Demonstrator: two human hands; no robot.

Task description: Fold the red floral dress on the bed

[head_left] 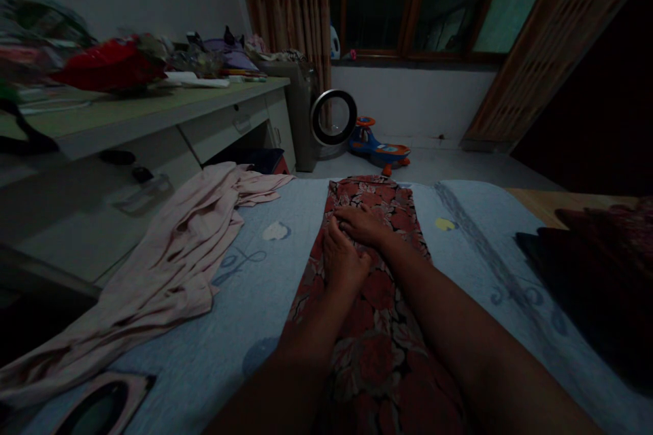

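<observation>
A long folded piece of red floral fabric (377,292), with dark and pale leaf shapes, lies lengthwise in front of me on the bed. My left hand (344,258) rests on its left side, palm down and fingers stretched forward. Just beyond it, my right hand (360,224) lies flat on the same fabric, its fingers pointing left and meeting the left fingertips. Neither hand shows a grip on the cloth. Under the fabric spreads a light blue patterned bedsheet (286,272).
A crumpled pale pink garment (178,251) hangs over the bed's left edge. Dark folded clothes (576,279) are stacked at right. Left stands a cluttered desk (204,109); beyond it are a washing machine with its round door (334,117) open and a blue ride-on toy (377,148).
</observation>
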